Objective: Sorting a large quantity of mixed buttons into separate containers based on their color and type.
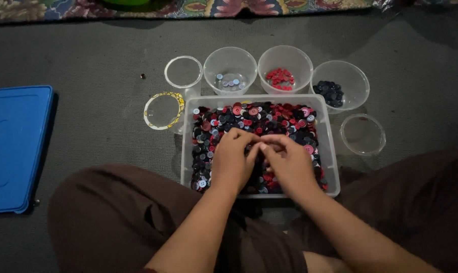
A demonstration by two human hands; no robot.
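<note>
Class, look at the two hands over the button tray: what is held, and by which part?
It cannot be told: fingertips of left hand and right hand meet, hiding anything pinched.

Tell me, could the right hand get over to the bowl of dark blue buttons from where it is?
Probably yes. The right hand rests in the clear tray of mixed buttons, and the bowl of dark blue buttons sits open-topped just beyond the tray's far right corner. Nothing stands between them.

A tray of buttons [259, 119] is sitting on the floor [97, 65] before the person's knees. Behind it four bowls [230, 63] are standing in a row. A flat lid [16, 146] is lying far left.
</note>
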